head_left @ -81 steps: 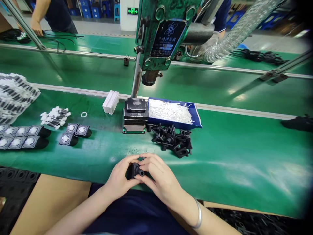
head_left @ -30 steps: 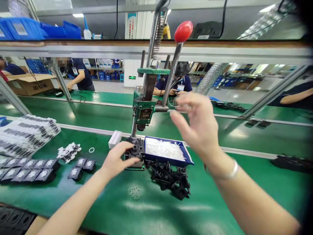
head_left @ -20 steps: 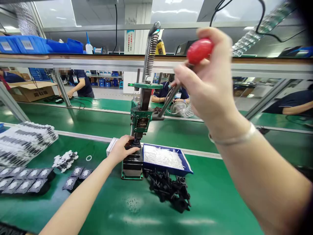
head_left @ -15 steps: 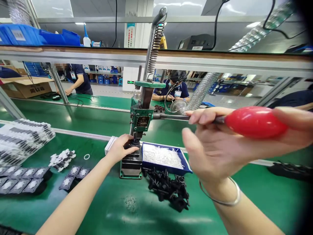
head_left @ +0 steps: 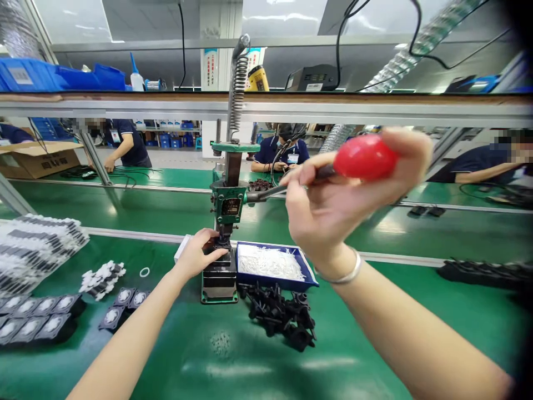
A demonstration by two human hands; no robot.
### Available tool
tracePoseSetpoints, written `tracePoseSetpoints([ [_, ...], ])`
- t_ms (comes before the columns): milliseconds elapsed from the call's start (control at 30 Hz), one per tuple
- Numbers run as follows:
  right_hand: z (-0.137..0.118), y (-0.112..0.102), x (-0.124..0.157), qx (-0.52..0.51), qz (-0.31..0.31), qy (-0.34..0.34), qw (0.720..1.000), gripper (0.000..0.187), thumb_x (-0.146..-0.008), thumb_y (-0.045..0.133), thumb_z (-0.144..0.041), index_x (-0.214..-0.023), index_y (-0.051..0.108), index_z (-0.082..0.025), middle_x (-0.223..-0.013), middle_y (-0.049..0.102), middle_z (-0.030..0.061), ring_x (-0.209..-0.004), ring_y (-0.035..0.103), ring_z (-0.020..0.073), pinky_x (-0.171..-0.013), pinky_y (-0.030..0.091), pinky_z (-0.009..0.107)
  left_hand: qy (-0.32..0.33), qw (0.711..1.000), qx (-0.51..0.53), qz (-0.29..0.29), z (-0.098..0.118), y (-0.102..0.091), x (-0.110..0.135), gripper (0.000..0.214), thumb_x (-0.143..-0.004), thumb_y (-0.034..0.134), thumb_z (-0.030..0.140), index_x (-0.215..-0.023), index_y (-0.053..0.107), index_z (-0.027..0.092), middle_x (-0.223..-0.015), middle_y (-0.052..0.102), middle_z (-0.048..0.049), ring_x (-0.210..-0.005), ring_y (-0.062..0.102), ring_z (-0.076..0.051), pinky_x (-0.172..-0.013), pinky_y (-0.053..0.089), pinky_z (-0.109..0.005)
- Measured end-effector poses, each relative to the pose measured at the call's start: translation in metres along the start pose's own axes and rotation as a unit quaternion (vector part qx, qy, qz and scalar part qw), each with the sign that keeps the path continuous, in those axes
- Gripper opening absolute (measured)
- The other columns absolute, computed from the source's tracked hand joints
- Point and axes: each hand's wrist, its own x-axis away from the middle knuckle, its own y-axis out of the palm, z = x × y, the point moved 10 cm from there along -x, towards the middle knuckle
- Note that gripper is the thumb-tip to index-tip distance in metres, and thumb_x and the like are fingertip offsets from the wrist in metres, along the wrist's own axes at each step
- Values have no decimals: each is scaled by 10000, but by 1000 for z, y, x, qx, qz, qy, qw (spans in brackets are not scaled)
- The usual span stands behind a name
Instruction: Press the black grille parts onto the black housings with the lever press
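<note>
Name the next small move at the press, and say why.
Probably ease the red knob up with the right hand, so the ram lifts clear. The lever sits low, near level, and the left hand has its fingers on the black part under the ram, atop the press block.

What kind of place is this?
Most likely a factory assembly line: a hand press on a green conveyor bench, a pile of small black parts, and other workers along parallel lines.
</note>
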Motion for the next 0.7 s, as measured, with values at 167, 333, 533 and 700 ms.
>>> tracePoseSetpoints([
  [167, 15, -15, -26, -49, -21, 27, 998, 708, -945, 517, -160, -1511, 130, -334, -1381, 462, 96, -1115, 605, 190, -963, 565, 395, -2, 1000, -3, 29, 21, -3, 20, 283, -850, 727, 372, -1052, 634, 197, -999, 608, -58, -925, 644, -213, -797, 591, -358],
  [333, 13, 40, 105, -47, -249, 157, 955, 794, -894, 653, -301, -1541, 198, -231, -1226, 581, 129, -941, 652, 205, -855, 606, 395, 31, 993, -69, 92, 60, 10, 75, 318, -877, 707, 327, -1155, 593, 222, -1032, 628, -70, -974, 631, -237, -834, 560, -371],
  [533, 11, 54, 238, -27, -206, 268, 941, 418, -931, 596, -393, -1266, 455, -186, -1033, 595, 100, -776, 686, 192, -676, 624, 320, 64, 978, -112, 164, 86, 48, 121, 409, -892, 669, 267, -1258, 491, 237, -991, 643, -92, -876, 662, -248, -737, 594, -381],
  [700, 17, 43, 243, 27, -191, 256, 947, 374, -894, 619, -517, -1088, 545, -206, -913, 596, 65, -679, 678, 194, -585, 604, 319, 68, 976, -135, 160, 84, 73, 125, 476, -898, 647, 277, -1327, 447, 226, -1062, 643, -134, -909, 663, -270, -740, 608, -407],
])
